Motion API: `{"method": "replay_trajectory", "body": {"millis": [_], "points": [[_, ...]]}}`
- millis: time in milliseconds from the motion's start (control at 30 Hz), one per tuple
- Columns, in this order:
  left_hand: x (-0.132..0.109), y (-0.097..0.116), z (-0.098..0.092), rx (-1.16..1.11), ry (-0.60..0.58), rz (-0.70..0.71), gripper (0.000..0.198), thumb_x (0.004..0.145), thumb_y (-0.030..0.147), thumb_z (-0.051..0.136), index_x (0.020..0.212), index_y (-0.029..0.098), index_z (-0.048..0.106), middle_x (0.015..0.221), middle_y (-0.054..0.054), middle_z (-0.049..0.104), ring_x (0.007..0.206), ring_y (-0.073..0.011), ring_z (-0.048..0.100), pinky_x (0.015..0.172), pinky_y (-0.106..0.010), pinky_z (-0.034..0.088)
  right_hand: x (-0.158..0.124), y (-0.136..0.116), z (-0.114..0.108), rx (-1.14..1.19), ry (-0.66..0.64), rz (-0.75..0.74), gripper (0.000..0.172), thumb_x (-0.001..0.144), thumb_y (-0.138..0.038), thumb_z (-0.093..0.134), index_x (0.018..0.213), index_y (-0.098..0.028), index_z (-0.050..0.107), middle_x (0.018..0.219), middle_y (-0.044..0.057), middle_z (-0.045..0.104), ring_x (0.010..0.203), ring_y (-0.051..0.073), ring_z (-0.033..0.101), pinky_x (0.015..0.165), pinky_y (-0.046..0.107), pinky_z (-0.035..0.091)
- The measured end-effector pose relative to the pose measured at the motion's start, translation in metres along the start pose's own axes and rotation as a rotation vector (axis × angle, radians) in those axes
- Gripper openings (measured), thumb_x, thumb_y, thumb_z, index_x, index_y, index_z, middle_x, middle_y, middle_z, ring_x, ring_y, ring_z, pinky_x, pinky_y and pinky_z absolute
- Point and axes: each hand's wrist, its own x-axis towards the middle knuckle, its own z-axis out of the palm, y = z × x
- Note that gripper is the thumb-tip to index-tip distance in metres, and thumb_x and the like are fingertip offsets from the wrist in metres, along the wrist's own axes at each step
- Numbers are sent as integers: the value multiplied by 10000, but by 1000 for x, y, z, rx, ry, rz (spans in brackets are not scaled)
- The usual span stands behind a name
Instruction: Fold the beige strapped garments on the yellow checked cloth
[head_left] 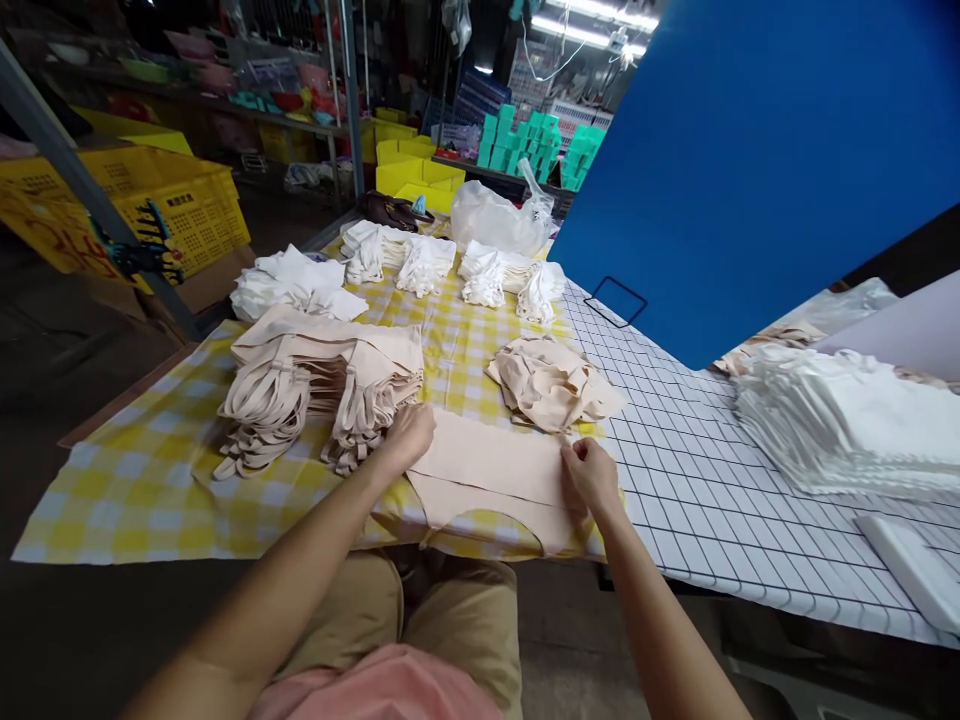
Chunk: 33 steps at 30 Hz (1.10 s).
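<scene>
A beige camisole (491, 455) lies spread and partly folded over at the table's front edge, its curved neckline toward me. My left hand (411, 437) is closed on its left edge, right beside a stack of beige camisoles (330, 345) with looped straps hanging down. At the opposite edge my right hand (592, 475) pinches the fabric between thumb and fingers. Just beyond that hand sits a loose heap of beige garments (551, 385).
A yellow checked cloth (187, 440) covers the table. White garment stacks (397, 250) and a plastic bag (499, 215) stand behind. On the right are a white grid cloth (660, 440), a blue board (720, 160) and a white stack (847, 415). A yellow crate (187, 210) is left.
</scene>
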Motion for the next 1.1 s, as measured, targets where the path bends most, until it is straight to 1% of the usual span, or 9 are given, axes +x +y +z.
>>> {"method": "replay_trajectory", "body": {"millis": [200,333,400,500,533,667,767,933,1100], "points": [[-5,9,-2,41,63,-118,296,858,107,344,1018,36,582,1019,-194,608,888,-251,621,731,-315,486,5,-5,2,27,53,2,124,696,-330,490,691,-210,459,628,11,536,596,171,462,592,281,311],[-20,20,12,154,267,-9,320,866,100,331,1135,70,502,1144,-183,532,985,-260,570,786,-359,474,-35,0,-16,198,55,-18,208,733,-386,471,797,-190,494,704,26,554,640,170,491,606,276,350],[-28,30,23,153,290,194,338,860,146,403,1183,79,480,1205,-176,510,1101,-271,503,895,-384,429,-69,10,-28,353,-180,-43,260,777,-435,438,743,-189,516,631,10,542,610,160,499,586,264,367],[-39,57,43,74,220,450,422,867,236,452,1265,95,436,1329,-162,443,1252,-270,378,1042,-411,306,-119,27,-28,462,-762,-5,389,803,-514,427,680,-177,577,575,16,567,566,159,524,556,263,397],[-42,69,50,46,185,520,443,870,263,454,1284,104,425,1366,-155,412,1289,-267,332,1072,-421,261,-132,32,-22,462,-831,13,389,773,-533,474,671,-176,590,597,25,589,587,168,541,571,272,412],[-56,110,72,-32,52,695,552,871,395,444,1361,162,344,1469,-124,259,1360,-287,187,1087,-530,165,-159,35,16,659,-446,115,431,625,-559,633,852,-193,624,914,72,649,954,248,555,786,328,434],[-63,119,81,-29,-13,718,626,854,518,410,1381,192,322,1489,-103,202,1374,-308,114,1068,-605,82,-165,30,25,883,-519,140,374,711,-539,585,778,-172,602,857,58,645,904,210,561,814,309,419],[-63,113,82,2,-40,738,726,817,621,383,1408,214,271,1504,-84,127,1386,-297,26,1073,-591,-5,-179,38,-16,789,-689,112,411,781,-552,501,651,-163,527,621,-2,531,621,131,497,614,235,398],[-62,113,76,-6,-145,737,837,769,694,373,1426,201,213,1508,-94,61,1381,-316,-33,1058,-606,-36,-185,57,-78,392,-540,112,431,790,-566,439,649,-169,528,528,-34,403,504,101,374,464,204,286]]}}
